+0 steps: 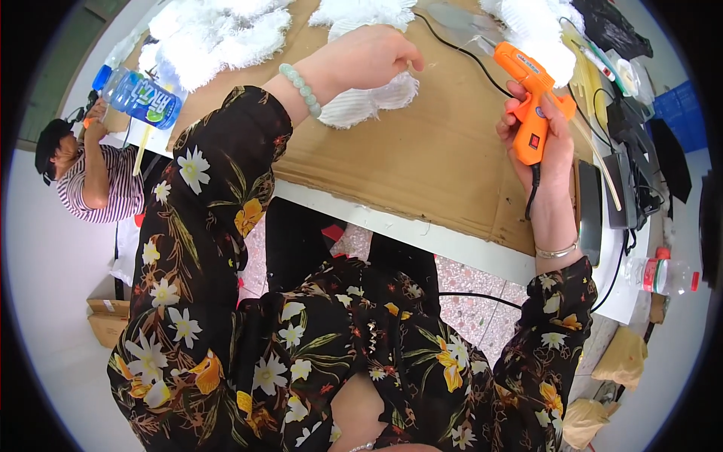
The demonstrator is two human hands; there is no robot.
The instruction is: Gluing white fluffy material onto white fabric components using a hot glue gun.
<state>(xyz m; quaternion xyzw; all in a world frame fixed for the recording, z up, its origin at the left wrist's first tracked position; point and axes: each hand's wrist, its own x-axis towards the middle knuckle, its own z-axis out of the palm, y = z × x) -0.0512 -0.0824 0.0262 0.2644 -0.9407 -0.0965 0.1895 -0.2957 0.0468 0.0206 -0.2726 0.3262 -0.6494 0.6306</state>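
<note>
Stretching under the work, a white tabletop (467, 248) shows its near edge below a broad sheet of brown cardboard (407, 173), which probably lies there to guard the surface from heat and drips. Fluffy white pieces (218, 38) lie along the far side of the cardboard, perhaps to stay within reach yet out of the arms' way. A blue-labelled bottle (143, 96) lies tilted in view at the far left, apart from the hands.

The left hand (373, 56) hangs over the middle of the cardboard, its fingers bent inward with the tips near each other; whether they pinch anything fine, I cannot tell. The right hand (556, 151) wraps its fingers around the grip of an orange glue gun (532, 132), holding it above the right part of the cardboard. This grip seems to suit steady aiming, as the nozzle points away from the body and leftward.

Below the left hand lies a smaller ridged white piece (369, 102), partly hidden by the wrist; contact between them cannot be judged. A pale stick (606, 177) runs behind the gun, possibly its glue supply. Smallest, a red switch (535, 141) faces upward on the grip.
</note>
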